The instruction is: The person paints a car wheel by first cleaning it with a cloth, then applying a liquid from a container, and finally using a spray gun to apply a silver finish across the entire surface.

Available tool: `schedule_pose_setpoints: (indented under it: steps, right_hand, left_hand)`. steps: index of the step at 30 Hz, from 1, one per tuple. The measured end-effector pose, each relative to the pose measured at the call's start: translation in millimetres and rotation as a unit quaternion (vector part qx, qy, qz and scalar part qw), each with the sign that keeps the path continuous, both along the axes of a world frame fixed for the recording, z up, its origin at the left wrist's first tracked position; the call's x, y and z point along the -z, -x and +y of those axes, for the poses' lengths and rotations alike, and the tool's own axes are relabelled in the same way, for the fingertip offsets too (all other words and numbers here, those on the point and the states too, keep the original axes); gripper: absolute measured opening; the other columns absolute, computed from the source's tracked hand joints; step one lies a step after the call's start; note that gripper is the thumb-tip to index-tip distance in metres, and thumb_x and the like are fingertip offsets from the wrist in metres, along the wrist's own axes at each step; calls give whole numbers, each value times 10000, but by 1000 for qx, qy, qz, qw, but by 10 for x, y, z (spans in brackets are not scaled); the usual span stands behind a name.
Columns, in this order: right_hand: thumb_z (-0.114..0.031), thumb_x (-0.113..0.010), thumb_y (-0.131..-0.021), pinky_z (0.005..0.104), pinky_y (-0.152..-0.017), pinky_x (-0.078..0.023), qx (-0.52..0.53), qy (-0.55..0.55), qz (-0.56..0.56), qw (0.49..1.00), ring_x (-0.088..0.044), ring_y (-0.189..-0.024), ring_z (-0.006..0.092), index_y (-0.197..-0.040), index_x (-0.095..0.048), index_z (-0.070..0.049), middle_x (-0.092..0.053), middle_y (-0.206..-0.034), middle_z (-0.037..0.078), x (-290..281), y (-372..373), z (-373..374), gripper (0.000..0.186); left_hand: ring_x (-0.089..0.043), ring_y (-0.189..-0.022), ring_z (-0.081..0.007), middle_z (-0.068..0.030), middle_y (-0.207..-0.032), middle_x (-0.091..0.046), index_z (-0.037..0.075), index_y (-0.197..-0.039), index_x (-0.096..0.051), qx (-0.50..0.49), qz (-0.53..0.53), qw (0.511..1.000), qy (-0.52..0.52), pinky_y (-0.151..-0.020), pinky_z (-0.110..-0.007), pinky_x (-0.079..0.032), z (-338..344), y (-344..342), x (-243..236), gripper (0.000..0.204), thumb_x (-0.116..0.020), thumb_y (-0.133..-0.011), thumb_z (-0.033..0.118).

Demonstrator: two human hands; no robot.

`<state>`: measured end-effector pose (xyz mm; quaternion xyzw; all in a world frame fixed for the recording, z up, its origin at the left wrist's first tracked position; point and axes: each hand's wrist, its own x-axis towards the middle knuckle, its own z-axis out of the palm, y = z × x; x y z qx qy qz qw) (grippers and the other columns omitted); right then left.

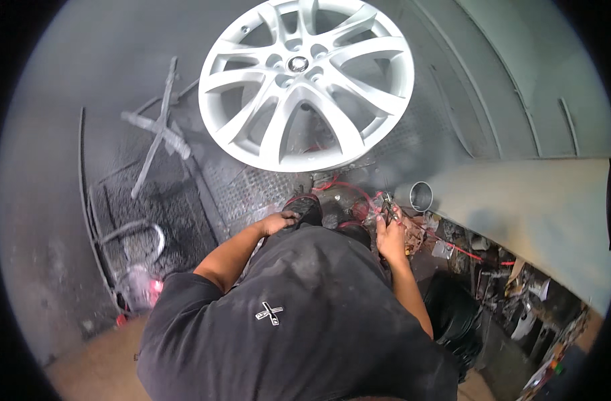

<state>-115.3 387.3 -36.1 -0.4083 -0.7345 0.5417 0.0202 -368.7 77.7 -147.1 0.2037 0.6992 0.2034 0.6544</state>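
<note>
A white multi-spoke wheel rim [232,144] with a round centre cap [297,64] stands face up in front of me, above floor height. My left hand [279,222] rests near my front, by my dark shoe [304,207], fingers laid loosely with nothing seen in them. Off to the right, my right hand [391,237] is closed around a small dark metal tool [387,208]; its exact kind is unclear. Close by runs a red hose [355,187]; whether it joins the tool is hidden. Neither hand touches the rim.
Beside my right hand, an open round can [421,196] sits at the edge of a pale panel [519,207]. Under that panel lies clutter [519,287]. Grey crossed bars [159,130] stand at left, near a dark mat [161,207] and a curved pipe [159,240].
</note>
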Motion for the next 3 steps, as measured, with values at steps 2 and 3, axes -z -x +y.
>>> schedule_pose_setpoints:
  steps: [2, 3]
  right_hand:
    - [-141, -552, -975, 431, -1035, -417, -49, -10, 11, 999, -545, -1204, 406, -1332, -489, 17, -561, -1273, 229, 144, -148, 72, 395]
    - [-161, -574, -970, 432, -1028, -427, -86, -29, 20, 996, -561, -1182, 396, -1379, -454, 12, -559, -1294, 220, 231, -210, 121, 460]
  left_hand:
    - [-572, -1230, -259, -172, -1346, -609, 86, -1380, -568, -43, -18, 998, 30, -1072, -350, -406, -59, -204, -240, 509, -614, -934, 327]
    - [-553, -1265, -277, -180, -1383, -582, 107, -1389, -564, -73, -39, 995, 51, -1095, -359, -386, -20, -244, -482, 535, -611, -936, 389]
